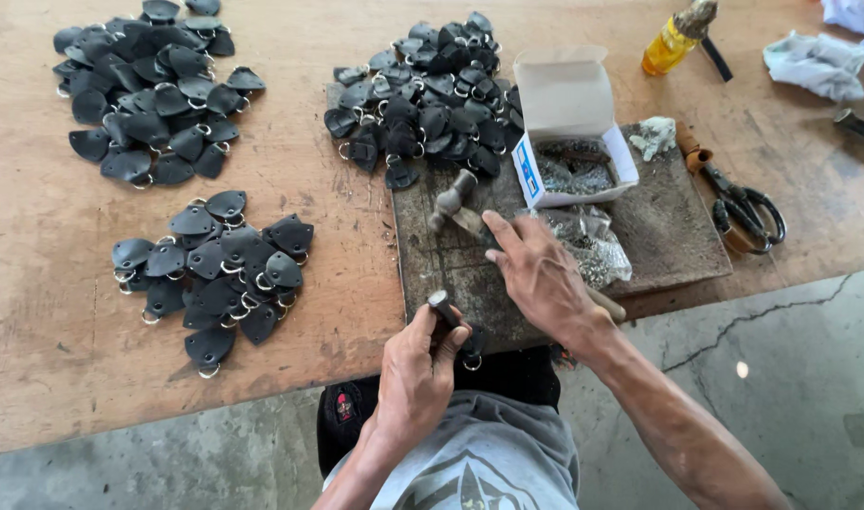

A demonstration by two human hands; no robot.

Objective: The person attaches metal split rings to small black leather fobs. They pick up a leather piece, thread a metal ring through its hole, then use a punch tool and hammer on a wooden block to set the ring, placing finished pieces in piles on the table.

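A wooden table [35,283] fills most of the frame, bearing three heaps of black leather tabs with metal rings [153,85]. At centre lies a dark work slab [677,236]. On it, upper middle, an open white cardboard box [569,127] holds small grey metal pieces. The right hand [541,274] grasps a hammer [460,212] at frame centre. The left hand [418,368], lower centre, is clenched around a short punch [443,307] standing on a leather tab [470,345].
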